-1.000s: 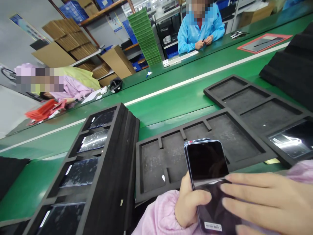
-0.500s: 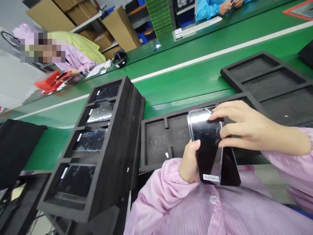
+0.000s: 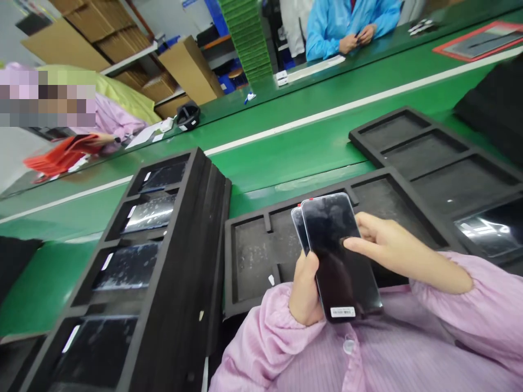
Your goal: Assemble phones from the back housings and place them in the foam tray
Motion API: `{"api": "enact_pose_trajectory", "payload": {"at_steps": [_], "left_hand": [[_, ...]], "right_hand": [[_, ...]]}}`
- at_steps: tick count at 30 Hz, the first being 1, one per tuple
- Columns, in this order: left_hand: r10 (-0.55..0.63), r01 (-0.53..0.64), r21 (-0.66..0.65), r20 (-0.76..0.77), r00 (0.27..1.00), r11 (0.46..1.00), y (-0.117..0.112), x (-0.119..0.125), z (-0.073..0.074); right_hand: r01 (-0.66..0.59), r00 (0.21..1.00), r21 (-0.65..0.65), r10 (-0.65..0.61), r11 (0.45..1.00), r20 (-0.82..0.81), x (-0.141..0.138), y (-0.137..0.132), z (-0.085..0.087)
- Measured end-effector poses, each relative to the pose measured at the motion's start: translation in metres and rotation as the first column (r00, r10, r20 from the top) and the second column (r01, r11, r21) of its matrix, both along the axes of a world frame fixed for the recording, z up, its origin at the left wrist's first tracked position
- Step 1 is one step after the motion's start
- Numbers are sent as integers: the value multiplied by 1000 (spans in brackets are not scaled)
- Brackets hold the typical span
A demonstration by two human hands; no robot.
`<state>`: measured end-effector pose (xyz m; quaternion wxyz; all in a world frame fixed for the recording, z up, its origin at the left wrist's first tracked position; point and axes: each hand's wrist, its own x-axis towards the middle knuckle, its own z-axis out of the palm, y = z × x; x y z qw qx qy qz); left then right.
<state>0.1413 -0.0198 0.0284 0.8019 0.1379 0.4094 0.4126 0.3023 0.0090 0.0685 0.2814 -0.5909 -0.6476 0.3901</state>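
Fingers of the left hand grip the left side of a glossy black rectangular phone and a second, similar phone overlapped behind it, just right of a tall stack of black foam trays whose top tray bears four dark-screened phones. Beyond the paired phones lies a compartmented black foam tray. On their right, the right hand lays its thumb over the front screen, other fingers bent near the edge, though I can't tell whether they pinch it.
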Motion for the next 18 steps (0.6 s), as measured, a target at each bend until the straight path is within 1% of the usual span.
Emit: {"api": "enact_pose_trajectory", "payload": {"at_steps": [1, 2, 3, 4, 5, 6, 7, 8, 9, 11, 12, 14, 16, 17, 18], "left_hand": [[28, -28, 14, -14, 1000, 1000, 0, -1, -2], [52, -52, 26, -30, 998, 998, -1, -3, -2], [63, -62, 27, -47, 997, 998, -1, -5, -2], [58, -57, 17, -60, 997, 998, -1, -7, -2], [41, -41, -1, -62, 997, 999, -1, -9, -1], [25, -26, -18, -53, 998, 999, -1, -11, 0], [12, -13, -33, -41, 999, 999, -2, -12, 2], [3, -4, -39, -32, 999, 999, -2, -12, 3], [0, -1, -34, -28, 1000, 999, -3, -12, 3], [-2, 1, -6, -33, 999, 1000, -3, -10, 4], [-7, 7, 10, -40, 999, 1000, -4, -8, 4], [-32, 34, 38, -53, 998, 999, -5, -2, 6], [-70, 74, 58, -75, 995, 996, -6, 3, 8], [-88, 95, 68, -90, 992, 993, -6, 6, 10], [-109, 117, 77, -106, 988, 990, -6, 8, 12]], "right_hand": [[-24, 999, -58, 21, 998, -43, 3, -2, 2], [-5, 995, -82, -3, 997, -102, 8, -2, 3], [55, 985, -84, -67, 995, -159, 16, -2, 4], [143, 967, -66, -154, 987, -202, 25, 0, 4], [244, 943, -33, -245, 969, -226, 37, 2, 2], [346, 917, 18, -335, 938, -218, 49, 5, -2], [426, 896, 83, -408, 901, -174, 62, 8, -8], [458, 889, 153, -449, 876, -89, 75, 11, -15], [448, 883, 224, -467, 865, 39, 85, 13, -24], [354, 848, 335, -451, 873, 280, 98, 17, -44], [311, 826, 368, -440, 877, 352, 100, 19, -52], [244, 806, 426, -427, 871, 411, 97, 20, -63], [173, 806, 506, -417, 845, 421, 87, 20, -60], [132, 823, 548, -400, 826, 404, 80, 20, -54], [94, 858, 576, -360, 812, 367, 72, 20, -45]]}}
